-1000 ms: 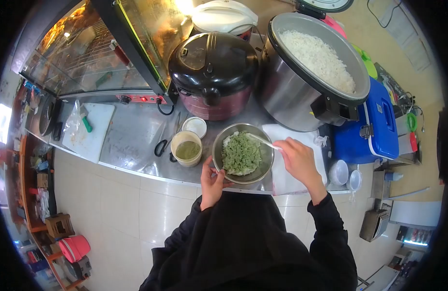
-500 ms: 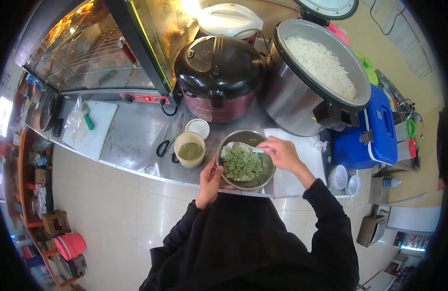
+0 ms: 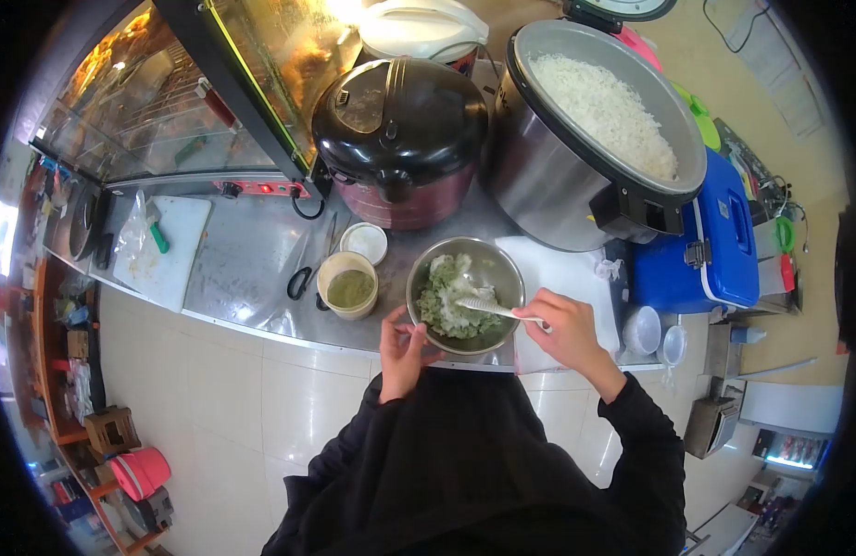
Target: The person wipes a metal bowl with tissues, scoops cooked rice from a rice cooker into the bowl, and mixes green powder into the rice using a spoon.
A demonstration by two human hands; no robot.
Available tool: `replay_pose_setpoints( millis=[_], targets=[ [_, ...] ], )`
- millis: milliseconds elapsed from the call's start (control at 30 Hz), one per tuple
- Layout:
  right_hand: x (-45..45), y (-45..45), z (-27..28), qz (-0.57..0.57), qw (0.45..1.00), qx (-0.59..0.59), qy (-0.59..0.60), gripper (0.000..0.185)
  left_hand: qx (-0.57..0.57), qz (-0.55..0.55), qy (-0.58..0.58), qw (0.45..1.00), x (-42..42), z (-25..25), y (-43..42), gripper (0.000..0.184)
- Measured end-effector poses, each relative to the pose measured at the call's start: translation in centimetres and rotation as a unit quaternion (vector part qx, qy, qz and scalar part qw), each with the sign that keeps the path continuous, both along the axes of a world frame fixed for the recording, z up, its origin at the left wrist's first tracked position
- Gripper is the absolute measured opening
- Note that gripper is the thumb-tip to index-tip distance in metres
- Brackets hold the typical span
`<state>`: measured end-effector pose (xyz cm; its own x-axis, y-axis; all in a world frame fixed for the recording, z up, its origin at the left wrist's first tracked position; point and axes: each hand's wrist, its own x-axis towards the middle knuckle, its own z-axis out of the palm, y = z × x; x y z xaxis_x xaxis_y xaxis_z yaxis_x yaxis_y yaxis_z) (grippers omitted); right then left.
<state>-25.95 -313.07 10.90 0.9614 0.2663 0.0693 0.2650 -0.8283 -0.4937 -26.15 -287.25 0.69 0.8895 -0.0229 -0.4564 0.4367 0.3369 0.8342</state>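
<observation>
A steel mixing bowl [image 3: 504, 274] stands at the counter's front edge, holding rice [image 3: 446, 320] mixed with green bits, some of it still white. My left hand [image 3: 406, 354] grips the bowl's left rim, thumb at the edge and fingers around the outside. Between the fingers of my right hand [image 3: 567, 330] is the handle of a white plastic spoon [image 3: 495, 309]; its tip is buried in the rice. Just left of the bowl sits a cream tub [image 3: 328, 271] of green powdery seasoning [image 3: 350, 290], with a round white lid [image 3: 364, 244] behind it.
Behind the bowl are a closed black-and-maroon rice cooker [image 3: 400, 139] and a large open cooker [image 3: 548, 176] full of white rice. Scissors [image 3: 299, 282] and a white cutting board [image 3: 173, 250] lie leftward. A blue cooler [image 3: 724, 232] stands at right.
My right hand has moved down and right with the spoon, turning the rice over so more white shows. My left hand stays on the bowl. The whole view has shifted slightly.
</observation>
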Motion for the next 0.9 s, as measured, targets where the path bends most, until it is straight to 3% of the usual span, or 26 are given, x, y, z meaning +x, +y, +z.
replay_pose_setpoints(
  millis=[200, 400, 467, 567, 633, 700, 733, 800, 900],
  targets=[
    [2.7, 0.4, -3.8, 0.077, 0.986, -0.147, -0.021, 0.013, 0.015, -0.028, -0.047, 0.998, 1.2, -0.4, -0.1, 0.041],
    [3.0, 1.7, 1.5, 0.061, 0.995, -0.071, -0.031, 0.011, 0.013, -0.022, -0.058, 0.998, 1.3, -0.3, 0.0, 0.042],
    [2.9, 2.5, -2.6, 0.076, 0.992, -0.096, -0.024, 0.012, 0.024, -0.032, -0.072, 0.997, 1.4, -1.0, -0.1, 0.042],
    [3.1, 1.9, -3.6, 0.067, 0.990, -0.121, -0.008, 0.014, 0.033, -0.041, -0.072, 0.996, 2.0, -0.7, 0.2, 0.043],
    [2.7, 1.3, -1.1, 0.054, 0.987, -0.152, 0.019, 0.013, 0.043, -0.047, -0.062, 0.996, 1.9, -0.1, 0.4, 0.042],
    [3.0, 0.7, 1.5, 0.021, 0.996, -0.081, -0.002, 0.014, 0.058, -0.058, -0.060, 0.995, 2.3, 0.3, 0.3, 0.042],
    [3.2, 0.5, 2.2, 0.003, 0.999, -0.045, -0.009, 0.015, 0.084, -0.054, -0.097, 0.990, 2.3, -0.7, 0.4, 0.042],
    [4.6, 0.0, 1.6, -0.032, 0.996, -0.086, -0.016, 0.016, 0.136, -0.051, -0.174, 0.974, 2.6, -3.5, 0.7, 0.040],
    [7.4, -0.7, -2.9, -0.007, 0.995, -0.098, -0.002, 0.018, 0.312, -0.112, -0.295, 0.896, 3.8, -2.2, 1.1, 0.038]
  ],
)
